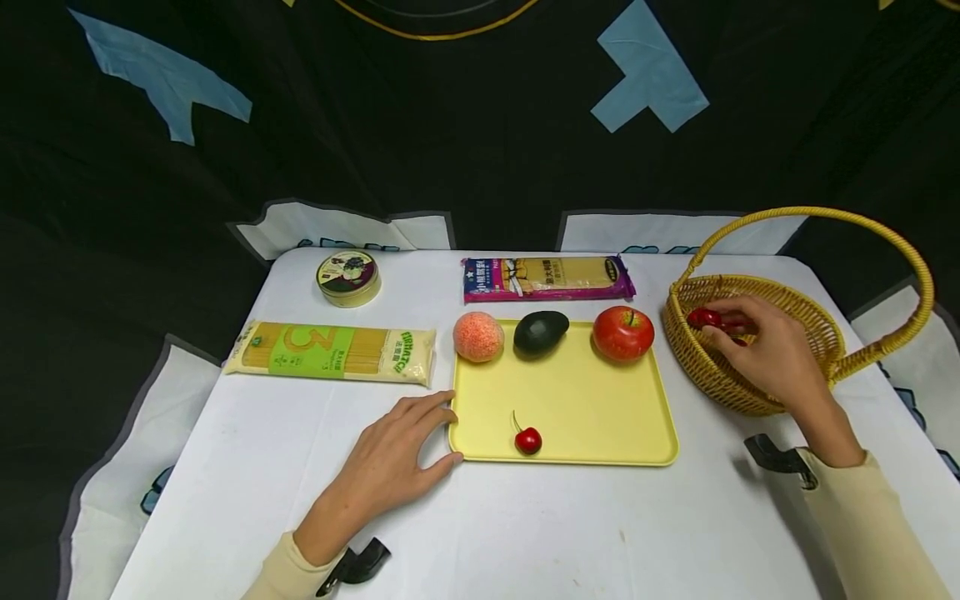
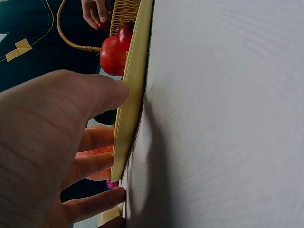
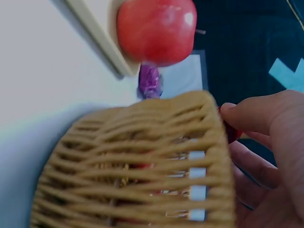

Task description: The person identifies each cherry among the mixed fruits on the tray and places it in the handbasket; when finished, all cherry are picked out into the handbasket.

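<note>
I see a small red fruit [image 1: 705, 317] inside the wicker basket [image 1: 795, 312], near its far left rim. My right hand [image 1: 765, 354] reaches in over the near rim, fingers curled around it. My left hand [image 1: 393, 458] lies flat, fingers straight, touching the yellow tray's [image 1: 585, 392] left edge. The tray's middle has open room near a cherry [image 1: 528, 439].

The lower left of the frame is filled by the left hand [image 2: 45, 152], whose thumb is pressed against the edge of the yellow tray [image 2: 133, 80] while the fingers are spread below. A red apple [image 2: 112, 54] is seen beyond the thumb, upper centre. At the top, another hand [image 2: 95, 12] is seen beside a wicker basket [image 2: 124, 12].
</note>
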Motion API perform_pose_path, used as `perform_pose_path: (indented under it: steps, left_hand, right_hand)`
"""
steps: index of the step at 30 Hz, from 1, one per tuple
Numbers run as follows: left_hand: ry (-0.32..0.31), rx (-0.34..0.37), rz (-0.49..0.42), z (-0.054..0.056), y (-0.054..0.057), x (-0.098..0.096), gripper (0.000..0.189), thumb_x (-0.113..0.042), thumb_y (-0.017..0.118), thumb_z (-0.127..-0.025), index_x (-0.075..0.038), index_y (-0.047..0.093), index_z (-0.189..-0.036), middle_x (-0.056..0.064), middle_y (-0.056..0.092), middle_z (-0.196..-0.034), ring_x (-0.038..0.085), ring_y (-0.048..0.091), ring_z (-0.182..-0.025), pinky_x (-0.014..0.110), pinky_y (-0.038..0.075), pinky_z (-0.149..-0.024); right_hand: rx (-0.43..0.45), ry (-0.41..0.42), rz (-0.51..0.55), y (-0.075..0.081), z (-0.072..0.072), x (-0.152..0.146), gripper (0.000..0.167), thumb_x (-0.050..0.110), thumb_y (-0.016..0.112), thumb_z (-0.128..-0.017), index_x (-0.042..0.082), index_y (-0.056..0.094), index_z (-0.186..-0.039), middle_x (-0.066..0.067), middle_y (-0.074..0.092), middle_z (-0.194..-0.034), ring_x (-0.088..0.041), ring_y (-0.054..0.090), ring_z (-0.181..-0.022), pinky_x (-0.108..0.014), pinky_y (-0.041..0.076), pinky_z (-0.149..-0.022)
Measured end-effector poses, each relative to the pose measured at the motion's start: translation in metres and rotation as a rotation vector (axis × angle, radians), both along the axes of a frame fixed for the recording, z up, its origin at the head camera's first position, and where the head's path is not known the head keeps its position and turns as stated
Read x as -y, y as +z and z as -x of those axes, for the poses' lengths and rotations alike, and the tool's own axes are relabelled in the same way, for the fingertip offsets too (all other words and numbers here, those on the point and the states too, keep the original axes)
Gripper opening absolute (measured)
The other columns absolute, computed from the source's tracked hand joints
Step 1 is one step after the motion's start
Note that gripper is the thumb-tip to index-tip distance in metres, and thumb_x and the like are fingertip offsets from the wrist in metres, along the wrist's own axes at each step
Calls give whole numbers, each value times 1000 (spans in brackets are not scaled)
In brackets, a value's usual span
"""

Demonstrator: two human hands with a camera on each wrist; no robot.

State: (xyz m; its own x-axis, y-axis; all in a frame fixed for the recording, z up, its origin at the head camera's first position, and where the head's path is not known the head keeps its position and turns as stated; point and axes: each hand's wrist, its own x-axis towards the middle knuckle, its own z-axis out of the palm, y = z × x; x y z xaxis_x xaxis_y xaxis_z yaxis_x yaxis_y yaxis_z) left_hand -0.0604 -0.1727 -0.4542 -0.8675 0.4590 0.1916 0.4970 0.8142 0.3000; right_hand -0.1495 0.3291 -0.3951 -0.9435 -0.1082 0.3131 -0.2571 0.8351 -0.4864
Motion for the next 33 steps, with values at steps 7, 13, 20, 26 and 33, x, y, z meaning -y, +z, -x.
perform_pose_path:
  steps: [7,13,20,26,33]
  left_hand:
    - [0,5,2,0,0,0,47,-49,84,-91,-20,73,-127,-1,58,-157,23,60,-135,47,58,-100]
    - [2,4,6,0,0,0,47,-49,83,-92,-20,73,-128,-1,58,-158,23,60,-135,47,58,-100]
    - [-1,-2,3,0,0,0,47,-49,83,-92,-20,73,-128,-1,58,-158,23,60,-135,46,58,-100]
    - [-1,1,0,0,-1,0,47,-49,83,-92,-20,73,-128,-1,58,-158,23,59,-135,47,58,-99]
    - [-1,-3,3,1,-2,0,47,-49,83,-92,-21,73,-128,-2,58,-158,22,59,-135,47,59,-98]
  right_hand:
    - [74,-6,-51,-7,6,-9,38,11,82,-95,-2,69,-129,-27,69,-120,-44,69,-101,-46,57,-82]
    - [165,-3,-61,-12,13,-15,39,10,78,-98,-6,66,-131,-33,67,-122,-51,68,-106,-70,55,-89]
    - [243,-18,-67,-19,18,-25,41,11,77,-99,-6,64,-134,-36,65,-126,-54,66,-110,-72,52,-93]
    - [250,-27,-85,-21,21,-28,41,11,78,-99,-6,64,-133,-36,66,-123,-50,66,-104,-69,54,-89]
    - [276,-24,-86,-22,23,-29,39,12,78,-99,-6,65,-132,-36,68,-124,-51,66,-108,-70,52,-92]
